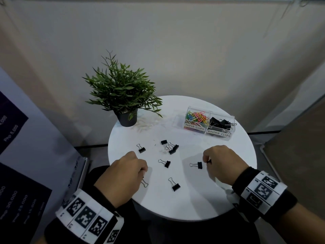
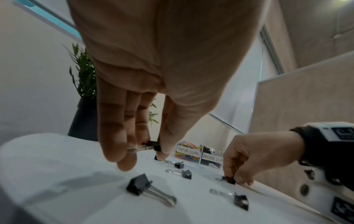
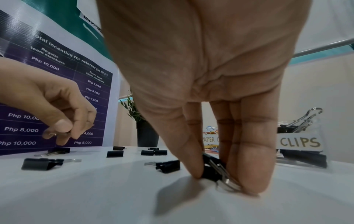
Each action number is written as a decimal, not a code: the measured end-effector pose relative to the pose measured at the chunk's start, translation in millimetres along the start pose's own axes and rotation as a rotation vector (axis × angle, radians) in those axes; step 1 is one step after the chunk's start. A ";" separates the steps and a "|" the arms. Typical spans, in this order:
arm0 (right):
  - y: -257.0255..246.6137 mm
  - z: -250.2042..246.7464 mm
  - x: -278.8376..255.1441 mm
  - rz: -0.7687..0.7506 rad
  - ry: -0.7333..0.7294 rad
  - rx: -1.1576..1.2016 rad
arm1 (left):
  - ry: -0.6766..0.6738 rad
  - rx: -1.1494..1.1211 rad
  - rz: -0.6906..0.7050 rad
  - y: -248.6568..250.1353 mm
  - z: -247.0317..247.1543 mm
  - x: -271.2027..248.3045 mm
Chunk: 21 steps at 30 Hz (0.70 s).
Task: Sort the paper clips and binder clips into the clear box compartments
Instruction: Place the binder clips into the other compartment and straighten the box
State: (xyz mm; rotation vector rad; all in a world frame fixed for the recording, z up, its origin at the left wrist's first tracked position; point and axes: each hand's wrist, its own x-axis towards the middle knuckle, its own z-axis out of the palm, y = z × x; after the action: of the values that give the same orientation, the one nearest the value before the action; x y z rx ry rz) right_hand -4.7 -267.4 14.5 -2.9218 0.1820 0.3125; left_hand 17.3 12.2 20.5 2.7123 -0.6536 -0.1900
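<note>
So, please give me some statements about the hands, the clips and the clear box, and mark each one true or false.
1. The left hand pinches a binder clip. True.
2. The right hand is open and touches nothing. False: it pinches a binder clip at the white table.
3. Loose paper clips lie scattered on the table. False: only black binder clips, such as this one, lie loose there.
4. The clear box has a compartment labelled PAPER CLIPS holding coloured clips. True.
5. The potted plant stands inside the box. False: it stands on the table, apart from it.
</note>
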 end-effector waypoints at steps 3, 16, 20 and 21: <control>-1.2 1.3 -3.3 -0.005 0.002 -0.005 | -0.031 0.086 -0.017 6.0 8.3 -0.6; -5.3 2.5 -2.2 0.018 0.016 0.029 | -0.094 0.203 0.053 3.5 23.5 8.7; 0.5 2.5 2.5 0.052 0.007 0.125 | -0.081 0.187 0.048 2.7 24.2 12.2; 2.3 2.6 2.9 0.054 0.009 0.140 | -0.077 0.186 0.049 3.1 24.1 13.0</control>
State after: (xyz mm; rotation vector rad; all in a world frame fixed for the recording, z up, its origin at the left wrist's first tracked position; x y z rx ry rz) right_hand -2.8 -269.4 10.9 -2.7836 0.2728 0.2826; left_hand 22.5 -3.6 -1.5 2.8748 -0.7951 -0.2335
